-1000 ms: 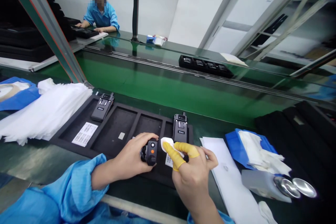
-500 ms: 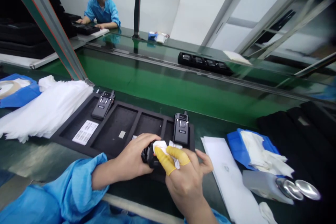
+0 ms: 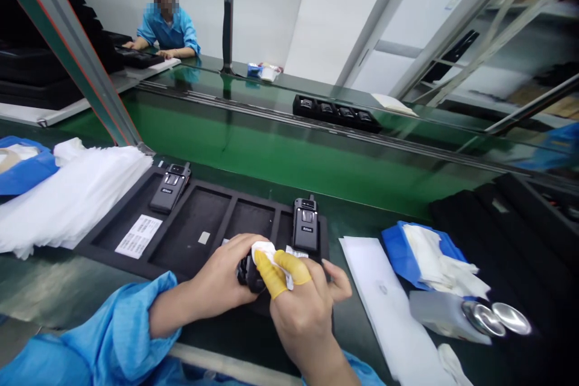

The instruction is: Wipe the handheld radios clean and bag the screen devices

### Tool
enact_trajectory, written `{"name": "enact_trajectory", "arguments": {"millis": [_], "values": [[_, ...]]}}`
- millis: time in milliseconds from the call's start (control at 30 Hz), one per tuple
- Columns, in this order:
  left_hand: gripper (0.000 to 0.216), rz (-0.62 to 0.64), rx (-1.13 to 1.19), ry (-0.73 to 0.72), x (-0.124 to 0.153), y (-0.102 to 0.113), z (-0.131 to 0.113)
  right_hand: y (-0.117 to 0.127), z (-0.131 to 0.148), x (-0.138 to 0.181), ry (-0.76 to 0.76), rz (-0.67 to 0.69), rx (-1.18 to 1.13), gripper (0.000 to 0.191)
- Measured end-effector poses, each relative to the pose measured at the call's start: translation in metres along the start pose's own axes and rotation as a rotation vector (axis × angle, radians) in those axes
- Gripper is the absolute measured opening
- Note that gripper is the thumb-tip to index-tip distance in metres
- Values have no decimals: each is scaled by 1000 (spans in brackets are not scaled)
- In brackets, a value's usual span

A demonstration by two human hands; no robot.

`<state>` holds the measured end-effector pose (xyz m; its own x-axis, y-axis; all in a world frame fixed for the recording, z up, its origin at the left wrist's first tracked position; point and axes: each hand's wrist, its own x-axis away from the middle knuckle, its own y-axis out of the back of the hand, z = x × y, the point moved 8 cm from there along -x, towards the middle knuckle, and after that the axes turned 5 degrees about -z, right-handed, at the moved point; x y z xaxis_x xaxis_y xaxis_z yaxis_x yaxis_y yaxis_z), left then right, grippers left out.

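My left hand [image 3: 226, 271] is wrapped round a black two-way radio [image 3: 248, 275], mostly hidden by my fingers. Against the radio's upper side, my right hand [image 3: 301, 301] pinches a white cloth [image 3: 265, 248]; yellow finger cots cover two of its fingers. Under and beyond both hands lies a black foam tray [image 3: 194, 268] with compartments. One radio [image 3: 170, 188] marked Riton rests at the tray's left, another radio [image 3: 306, 223] at its right. A sheet of printed labels [image 3: 138, 236] lies in the left compartment.
White bags [image 3: 85, 193] are piled at left beside a blue box [image 3: 31, 170]. At right are white sheets [image 3: 384, 307], a blue box of cloths [image 3: 402, 259], a bottle with a metal lid [image 3: 443, 313] and black foam [image 3: 479, 217]. A co-worker [image 3: 167, 33] sits across the bench.
The whole view has shifted slightly, so most things appear further left. Both hands keep their hold on the radio and the cloth, with the cloth still against the radio.
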<state>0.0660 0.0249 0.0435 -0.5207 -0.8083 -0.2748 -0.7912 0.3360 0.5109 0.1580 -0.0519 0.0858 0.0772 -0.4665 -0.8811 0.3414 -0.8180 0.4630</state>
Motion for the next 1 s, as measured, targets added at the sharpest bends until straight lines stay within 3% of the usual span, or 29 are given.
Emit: {"name": "enact_trajectory", "arguments": {"millis": [300,600,1000], "values": [[53,-16,-42,31,1,0,1,-11,-14,15,-99,57,122,28],[55,-24,-74,40,-2,2,0,-5,-29,13,-130,52,147,26],[56,-6,-11,31,0,0,2,-4,-3,-7,-59,50,-2,31]]}}
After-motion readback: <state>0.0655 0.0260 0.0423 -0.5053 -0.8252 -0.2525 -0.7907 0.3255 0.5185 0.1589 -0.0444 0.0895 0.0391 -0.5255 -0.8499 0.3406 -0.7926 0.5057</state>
